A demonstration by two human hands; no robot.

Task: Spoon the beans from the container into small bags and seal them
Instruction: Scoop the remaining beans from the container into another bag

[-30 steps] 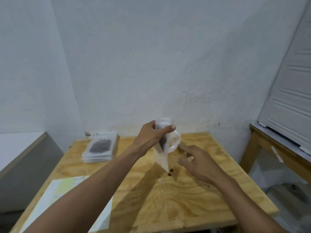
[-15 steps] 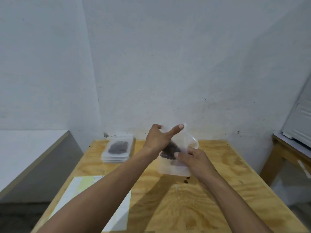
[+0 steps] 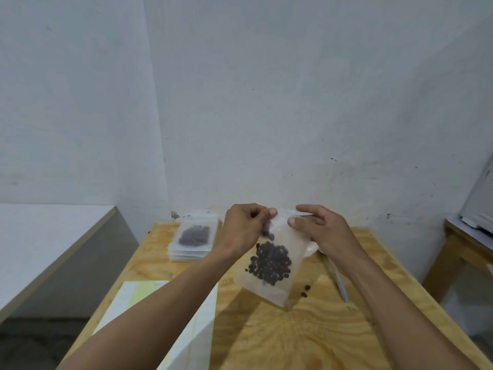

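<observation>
A small frosted bag [image 3: 269, 283] with dark beans [image 3: 270, 263] inside hangs tilted above the wooden table [image 3: 306, 329]. My left hand [image 3: 244, 231] pinches the bag's top left corner with curled fingers. My right hand [image 3: 320, 231] holds the top right edge between thumb and fingers. A stack of filled bags [image 3: 193, 240] lies at the table's far left. A clear plastic container [image 3: 313, 248] is mostly hidden behind my right hand. A pale spoon [image 3: 338, 280] lies on the table under my right forearm.
Two loose beans [image 3: 305, 291] lie on the wood just right of the bag. White and yellow paper sheets [image 3: 165, 311] cover the table's near left. A grey counter [image 3: 45, 244] stands to the left, a wooden bench [image 3: 469, 252] to the right.
The view has swung left. My right hand rose from the bag's side to its top edge. The bag now hangs lower, its beans settled at the bottom.
</observation>
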